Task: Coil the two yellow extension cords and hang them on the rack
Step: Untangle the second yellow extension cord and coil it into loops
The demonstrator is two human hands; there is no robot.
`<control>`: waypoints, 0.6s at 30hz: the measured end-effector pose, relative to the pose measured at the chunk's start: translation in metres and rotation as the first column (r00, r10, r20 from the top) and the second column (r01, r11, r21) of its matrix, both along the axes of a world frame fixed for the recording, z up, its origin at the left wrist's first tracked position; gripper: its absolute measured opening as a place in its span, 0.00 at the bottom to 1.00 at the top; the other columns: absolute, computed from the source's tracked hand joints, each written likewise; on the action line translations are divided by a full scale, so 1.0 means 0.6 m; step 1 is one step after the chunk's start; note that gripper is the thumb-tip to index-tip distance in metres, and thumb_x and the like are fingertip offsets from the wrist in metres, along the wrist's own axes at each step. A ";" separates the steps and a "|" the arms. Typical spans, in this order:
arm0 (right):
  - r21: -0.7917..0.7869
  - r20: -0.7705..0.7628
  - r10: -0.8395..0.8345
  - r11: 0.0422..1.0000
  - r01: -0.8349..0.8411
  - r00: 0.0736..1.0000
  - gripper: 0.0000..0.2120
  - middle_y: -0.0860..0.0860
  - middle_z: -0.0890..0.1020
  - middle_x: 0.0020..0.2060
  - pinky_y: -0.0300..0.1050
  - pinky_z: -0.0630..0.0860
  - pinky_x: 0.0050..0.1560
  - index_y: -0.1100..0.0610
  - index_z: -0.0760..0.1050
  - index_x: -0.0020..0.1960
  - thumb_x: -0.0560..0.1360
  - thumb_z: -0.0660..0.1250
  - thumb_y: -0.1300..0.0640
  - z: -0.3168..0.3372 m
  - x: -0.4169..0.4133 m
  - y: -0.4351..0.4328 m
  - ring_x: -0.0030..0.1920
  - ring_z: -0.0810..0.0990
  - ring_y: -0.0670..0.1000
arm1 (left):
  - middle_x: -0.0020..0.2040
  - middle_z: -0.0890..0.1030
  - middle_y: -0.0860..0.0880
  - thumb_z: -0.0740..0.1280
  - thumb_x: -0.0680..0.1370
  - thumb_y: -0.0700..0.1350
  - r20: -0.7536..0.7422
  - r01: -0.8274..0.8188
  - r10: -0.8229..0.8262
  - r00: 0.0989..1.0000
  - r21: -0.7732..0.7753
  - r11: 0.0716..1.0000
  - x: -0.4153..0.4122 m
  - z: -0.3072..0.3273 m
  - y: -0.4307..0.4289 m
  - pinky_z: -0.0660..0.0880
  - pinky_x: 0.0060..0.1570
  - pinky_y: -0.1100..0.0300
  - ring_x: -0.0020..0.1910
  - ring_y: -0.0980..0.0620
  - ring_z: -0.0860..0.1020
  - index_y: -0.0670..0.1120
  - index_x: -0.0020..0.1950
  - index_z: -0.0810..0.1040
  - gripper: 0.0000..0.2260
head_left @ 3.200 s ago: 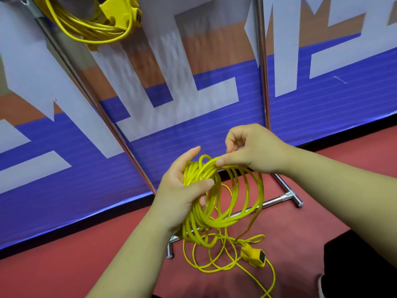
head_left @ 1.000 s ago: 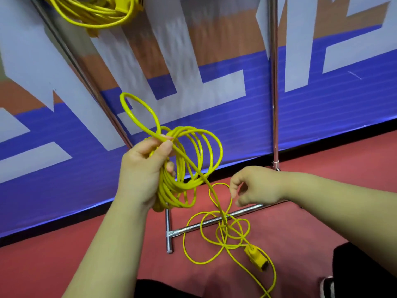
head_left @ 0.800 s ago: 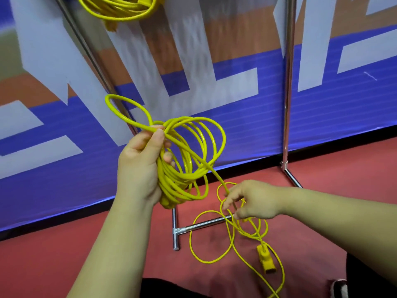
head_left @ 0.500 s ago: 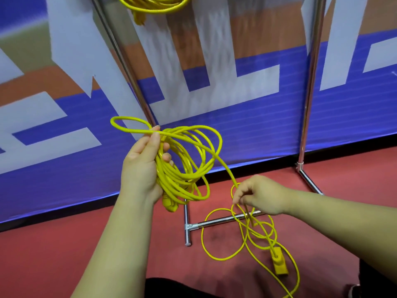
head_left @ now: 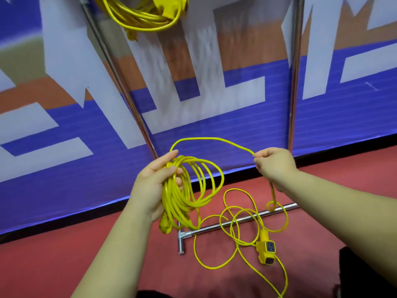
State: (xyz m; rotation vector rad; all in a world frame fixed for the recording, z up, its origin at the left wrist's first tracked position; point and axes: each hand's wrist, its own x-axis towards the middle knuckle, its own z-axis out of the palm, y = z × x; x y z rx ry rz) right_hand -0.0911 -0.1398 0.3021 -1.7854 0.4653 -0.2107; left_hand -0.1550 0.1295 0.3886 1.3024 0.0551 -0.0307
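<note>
My left hand (head_left: 153, 186) grips a bundle of several loops of the yellow extension cord (head_left: 199, 183), and its plug hangs below my palm. My right hand (head_left: 275, 166) pinches a strand of the same cord, which arches from the bundle across to it. From my right hand the cord drops to loose loops on the red floor, ending at the yellow socket block (head_left: 266, 249). A second coiled yellow cord (head_left: 139, 16) hangs at the top of the metal rack (head_left: 120, 76).
The rack's chrome foot bar (head_left: 232, 223) lies on the red floor (head_left: 53, 254) under the loose loops. Its two uprights stand in front of a blue, white and orange banner (head_left: 214, 82). A dark shape sits at the lower right edge.
My right hand has risen from near the floor, pulling a strand of cord up level with the bundle. The view has tilted, showing more of the hanging coil.
</note>
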 end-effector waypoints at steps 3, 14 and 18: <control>-0.482 -0.122 0.148 0.856 -0.189 0.981 0.08 0.50 0.85 0.37 0.43 0.76 0.41 0.53 0.81 0.37 0.73 0.68 0.61 -0.015 -0.012 -0.019 0.42 0.83 0.55 | 0.37 0.80 0.43 0.62 0.79 0.33 0.061 -0.048 0.053 0.997 -0.081 0.996 0.000 0.008 0.000 0.77 0.30 0.59 0.28 0.51 0.76 0.47 0.62 0.79 0.16; -0.567 -0.349 0.831 0.181 -0.804 0.433 0.06 0.44 0.84 0.34 0.29 0.73 0.37 0.52 0.83 0.44 0.70 0.71 0.61 0.096 -0.106 -0.007 0.34 0.80 0.38 | 0.37 0.78 0.44 0.63 0.79 0.29 0.184 -0.157 0.155 0.971 -0.004 0.988 0.024 -0.005 -0.022 0.80 0.36 0.56 0.33 0.49 0.79 0.48 0.68 0.76 0.21; -0.492 -0.194 0.902 0.250 -0.834 0.385 0.12 0.46 0.81 0.33 0.29 0.69 0.33 0.50 0.83 0.44 0.69 0.70 0.66 0.152 -0.137 -0.013 0.29 0.75 0.40 | 0.37 0.78 0.44 0.64 0.79 0.30 0.171 -0.120 0.090 0.981 0.175 0.977 0.022 -0.022 -0.060 0.79 0.33 0.57 0.32 0.50 0.79 0.46 0.56 0.81 0.14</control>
